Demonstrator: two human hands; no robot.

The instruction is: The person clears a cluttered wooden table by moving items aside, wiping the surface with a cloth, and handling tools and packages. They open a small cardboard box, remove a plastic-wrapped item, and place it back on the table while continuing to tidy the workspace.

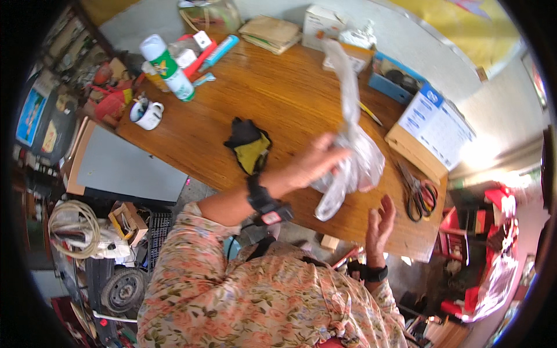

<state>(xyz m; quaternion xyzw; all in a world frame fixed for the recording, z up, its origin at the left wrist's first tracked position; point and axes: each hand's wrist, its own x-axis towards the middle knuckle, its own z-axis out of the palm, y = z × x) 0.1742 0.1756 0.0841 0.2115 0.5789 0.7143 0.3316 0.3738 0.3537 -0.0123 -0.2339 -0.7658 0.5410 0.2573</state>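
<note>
My left hand (pixel 320 161) grips a thin clear plastic bag (pixel 367 161) above the wooden table (pixel 287 104). One end of the bag stands up in a long twisted strip, and a loose flap hangs below my fingers. Whatever may be inside cannot be made out through the crumpled film. To the right of the bag, at the table's near edge, my right hand (pixel 379 228) is raised with its fingers apart and nothing in it. Scissors (pixel 415 193) with dark handles lie on the table beyond that hand. A black and yellow cloth item (pixel 250 145) rests left of the bag.
A spray can (pixel 167 67) and an enamel mug (pixel 147 114) stand at the left. Folded papers (pixel 270 34), a blue box (pixel 396 78) and a desk calendar (pixel 431 126) line the back and right. A yellow pencil (pixel 370 114) lies behind the bag.
</note>
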